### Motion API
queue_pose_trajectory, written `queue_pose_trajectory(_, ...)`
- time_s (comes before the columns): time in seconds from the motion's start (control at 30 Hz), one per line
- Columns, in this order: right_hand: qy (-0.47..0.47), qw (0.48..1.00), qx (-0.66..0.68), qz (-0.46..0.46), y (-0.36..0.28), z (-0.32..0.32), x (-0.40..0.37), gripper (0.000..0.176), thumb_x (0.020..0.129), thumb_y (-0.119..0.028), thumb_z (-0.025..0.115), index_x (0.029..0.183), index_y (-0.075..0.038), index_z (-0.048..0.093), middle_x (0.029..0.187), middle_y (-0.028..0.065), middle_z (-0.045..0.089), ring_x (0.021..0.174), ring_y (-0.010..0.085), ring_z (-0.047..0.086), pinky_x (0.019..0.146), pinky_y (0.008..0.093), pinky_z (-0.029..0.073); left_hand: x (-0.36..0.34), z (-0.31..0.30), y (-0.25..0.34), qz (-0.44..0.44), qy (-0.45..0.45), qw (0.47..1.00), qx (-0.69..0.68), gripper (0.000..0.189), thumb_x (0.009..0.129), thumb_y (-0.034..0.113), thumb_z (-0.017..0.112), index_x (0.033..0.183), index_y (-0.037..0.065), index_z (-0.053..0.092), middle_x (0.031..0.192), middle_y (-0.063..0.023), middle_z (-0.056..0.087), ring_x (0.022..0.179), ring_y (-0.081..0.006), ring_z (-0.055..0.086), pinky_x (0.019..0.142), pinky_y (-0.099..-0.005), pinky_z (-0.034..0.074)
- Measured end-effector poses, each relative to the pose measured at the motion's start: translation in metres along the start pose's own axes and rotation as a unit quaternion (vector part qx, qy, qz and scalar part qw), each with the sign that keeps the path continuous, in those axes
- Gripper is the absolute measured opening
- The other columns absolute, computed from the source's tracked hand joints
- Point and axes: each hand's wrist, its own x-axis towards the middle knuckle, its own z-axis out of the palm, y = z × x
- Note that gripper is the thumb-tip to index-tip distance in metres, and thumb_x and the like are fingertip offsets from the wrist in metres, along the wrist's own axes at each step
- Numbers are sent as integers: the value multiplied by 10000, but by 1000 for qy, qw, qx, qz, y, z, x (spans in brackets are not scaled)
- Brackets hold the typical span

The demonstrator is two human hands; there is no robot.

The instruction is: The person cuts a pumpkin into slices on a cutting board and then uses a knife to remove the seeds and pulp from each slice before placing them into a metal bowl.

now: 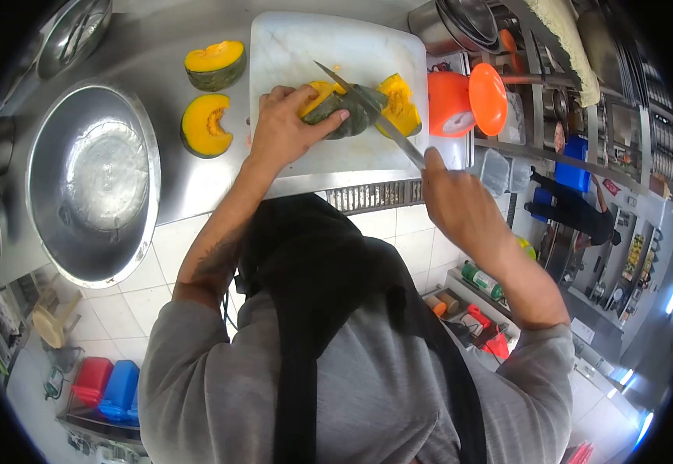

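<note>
A dark green piece of pumpkin [342, 114] with orange flesh lies on the white cutting board [336, 46]. My left hand [294, 124] grips its left side, thumb along the near rind. In my right hand [460, 197] is the handle of a long kitchen knife [402, 141], its blade laid across the top of that piece and pointing away to the left. Right of the blade rests another pumpkin piece [401, 108], its seedy hollow showing. Two more cut pieces, a pumpkin wedge [216, 63] and a pumpkin chunk [206, 126], sit on the steel counter left of the board.
A large metal basin [93, 182] stands on the counter [174, 174] at the left. Beside the board's right edge is an orange kitchen scale [450, 104] with a round pan. Metal pots [448, 27] stand at the back right. Far right, a person [584, 213] in dark clothes is bent over.
</note>
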Motion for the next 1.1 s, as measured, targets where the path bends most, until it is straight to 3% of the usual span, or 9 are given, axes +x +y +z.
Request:
queue_pose_trajectory(0.23,-43,998,35,-12,14,-15,52,318,951,-41,530,1250,65,529,814,276,709,744,463,732,690,553,595,24,-4,1,-54,-22,997,-56,554,795,542,866,972,26,772,886,-177,734,919,-363,657,895,-446,526)
queue_pose_trajectory(0.47,-143,979,144,30,15,13,101,262,1034,-130,508,1254,12,512,852,303,693,758,467,707,700,574,558,14,-3,10,-117,-85,987,-64,525,795,494,892,1034,46,760,983,-189,716,947,-328,684,864,-418,547)
queue_pose_trajectory(0.53,3,986,163,-39,23,90,103,314,981,-81,477,1251,69,532,943,341,713,909,498,720,826,588,563,-4,8,17,11,50,997,59,562,752,474,931,1050,32,752,968,-192,735,882,-313,710,810,-403,566)
queue_pose_trajectory(0.67,-8,979,205,8,2,77,79,282,1052,-192,502,1180,59,519,961,324,721,924,521,707,856,584,553,-19,15,10,39,89,994,57,611,715,471,956,1056,17,731,964,-194,741,901,-323,714,808,-396,570)
queue_pose_trajectory(0.73,-8,980,198,-1,0,54,68,306,1066,-238,525,1170,49,512,967,319,723,917,522,707,849,587,556,-17,11,9,-86,57,994,-25,629,689,454,973,1054,16,709,999,-175,740,995,-347,692,867,-400,558)
queue_pose_trajectory(0.87,-20,989,142,26,-6,54,61,320,1066,-242,526,1177,58,526,962,311,726,925,502,718,845,574,568,-16,4,35,-159,33,983,-80,586,728,458,944,1057,42,693,982,-156,733,994,-350,677,877,-415,544)
queue_pose_trajectory(0.93,0,988,148,48,-3,63,63,326,1067,-243,521,1185,60,534,962,308,727,930,494,722,847,566,573,-15,14,37,55,178,966,176,498,805,454,886,1051,66,693,902,-135,736,862,-330,694,786,-418,551)
queue_pose_trajectory(1.03,16,986,164,10,8,72,65,323,1067,-224,492,1199,64,555,962,317,726,935,488,728,845,557,583,19,8,38,230,222,933,166,386,914,423,787,1034,68,693,873,-145,728,806,-328,690,756,-427,539)
queue_pose_trajectory(1.1,5,988,152,3,12,79,67,310,1049,-183,506,1206,81,554,956,320,724,911,478,735,824,541,596,70,-8,21,131,38,989,58,331,989,381,706,1037,54,688,919,-157,723,858,-342,687,805,-437,531)
